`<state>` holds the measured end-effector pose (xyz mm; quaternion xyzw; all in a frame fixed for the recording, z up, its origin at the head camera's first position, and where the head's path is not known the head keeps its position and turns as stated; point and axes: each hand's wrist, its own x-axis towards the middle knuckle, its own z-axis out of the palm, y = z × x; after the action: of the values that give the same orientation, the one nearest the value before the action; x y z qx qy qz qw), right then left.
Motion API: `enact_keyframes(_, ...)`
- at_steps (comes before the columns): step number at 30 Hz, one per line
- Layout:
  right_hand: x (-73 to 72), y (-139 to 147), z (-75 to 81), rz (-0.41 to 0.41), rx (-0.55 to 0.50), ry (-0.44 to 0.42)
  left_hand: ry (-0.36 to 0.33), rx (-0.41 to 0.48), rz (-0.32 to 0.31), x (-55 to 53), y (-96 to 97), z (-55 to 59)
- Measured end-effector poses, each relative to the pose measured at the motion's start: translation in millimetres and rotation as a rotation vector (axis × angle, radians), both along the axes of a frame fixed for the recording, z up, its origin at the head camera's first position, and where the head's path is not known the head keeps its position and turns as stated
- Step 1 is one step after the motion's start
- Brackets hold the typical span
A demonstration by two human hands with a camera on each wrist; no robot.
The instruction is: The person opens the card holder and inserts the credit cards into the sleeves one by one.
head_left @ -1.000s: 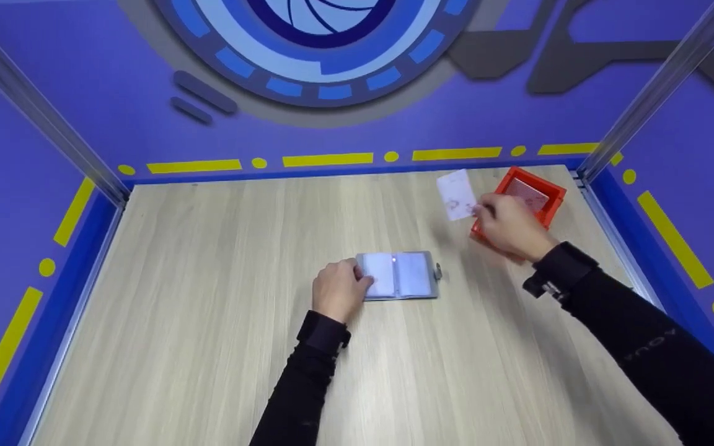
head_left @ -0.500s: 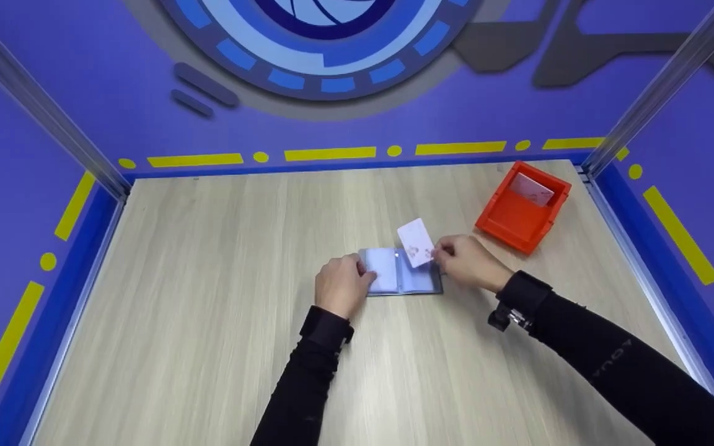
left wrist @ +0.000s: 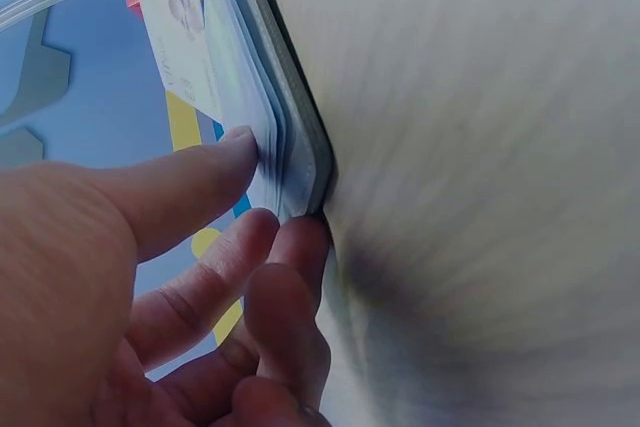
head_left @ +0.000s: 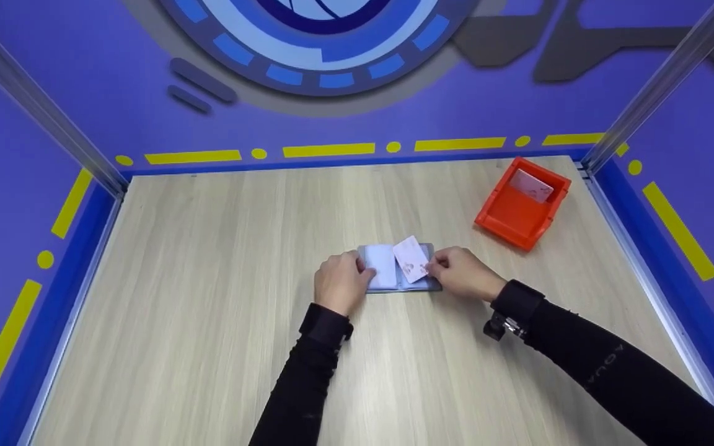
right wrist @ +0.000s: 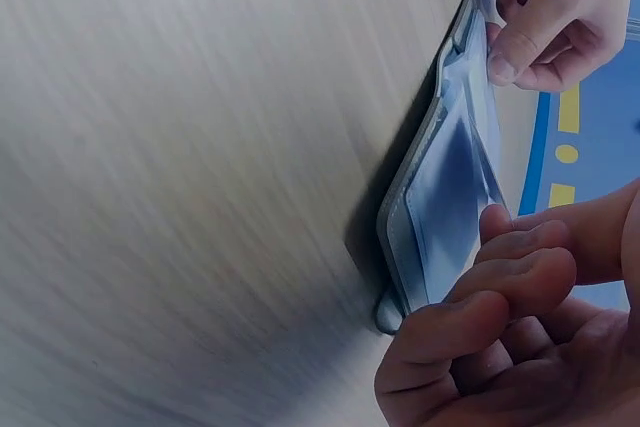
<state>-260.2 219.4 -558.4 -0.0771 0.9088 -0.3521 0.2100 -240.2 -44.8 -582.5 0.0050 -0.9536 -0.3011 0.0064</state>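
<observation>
A small grey card holder (head_left: 383, 266) lies spread open on the table, showing clear plastic sleeves. My left hand (head_left: 339, 284) holds its left edge, thumb on the sleeves (left wrist: 245, 77) and fingers at the cover's edge in the left wrist view. Over the right-hand page, a white card with pinkish print (head_left: 411, 257) is tilted, its lower right corner pinched by my right hand (head_left: 465, 273). The right wrist view shows the card only as a thin edge near my fingertips, above the holder's stitched cover (right wrist: 398, 209).
A red plastic bin (head_left: 514, 218) stands at the table's back right, with pinkish cards (head_left: 532, 186) leaning inside it. Purple-blue panels (head_left: 307, 133) with yellow marks enclose the wooden table (head_left: 208, 248) at the back and sides.
My right hand has brought the card from beside the red bin leftward and toward me, down over the holder's right page. My left hand has stayed at the holder's left edge.
</observation>
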Motion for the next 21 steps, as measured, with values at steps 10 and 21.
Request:
enact_keyframes(10,0.0,-0.5,2.2,-0.011,0.007,-0.009,0.028,-0.003,-0.007,0.4,-1.3,0.7)
enact_keyframes(21,-1.1,-7.0,-0.3,0.023,0.054,0.043,0.011,-0.009,-0.009,1.3,-0.5,1.3)
